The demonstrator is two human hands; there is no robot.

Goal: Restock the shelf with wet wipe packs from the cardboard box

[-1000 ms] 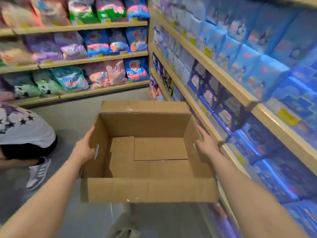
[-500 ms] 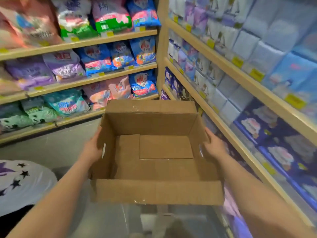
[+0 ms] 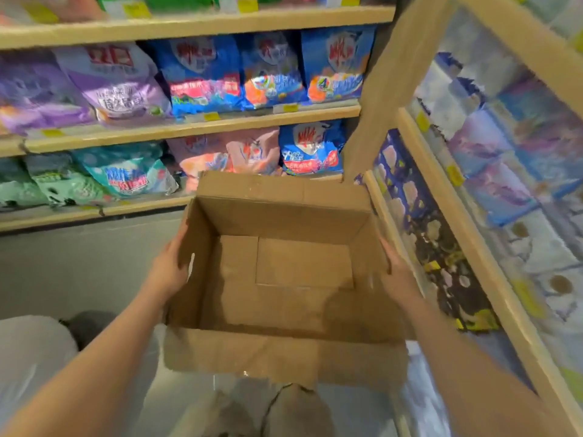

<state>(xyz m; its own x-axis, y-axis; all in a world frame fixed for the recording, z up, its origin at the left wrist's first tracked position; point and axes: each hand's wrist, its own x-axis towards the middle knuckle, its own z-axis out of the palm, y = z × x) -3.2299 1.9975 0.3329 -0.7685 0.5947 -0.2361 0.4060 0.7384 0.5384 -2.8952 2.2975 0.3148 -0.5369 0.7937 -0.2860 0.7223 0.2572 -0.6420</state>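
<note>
I hold an open brown cardboard box [image 3: 284, 357] in front of me, above the floor. Its inside shows only bare cardboard flaps. My left hand [image 3: 167, 269] grips the box's left wall and my right hand [image 3: 399, 279] grips its right wall. To the right runs a wooden shelf unit [image 3: 492, 272] packed with blue, purple and white packs [image 3: 501, 190], blurred in this view.
Straight ahead, wooden shelves [image 3: 189, 124] hold detergent bags in blue, purple, pink and green. A person in a white shirt [image 3: 28, 357] crouches at the lower left. Grey floor [image 3: 79, 269] lies between us. My own shoes [image 3: 284, 414] show below the box.
The view has moved forward toward the corner shelves and tilted, with the box carried along in both hands. The crouching person has slid to the lower left edge.
</note>
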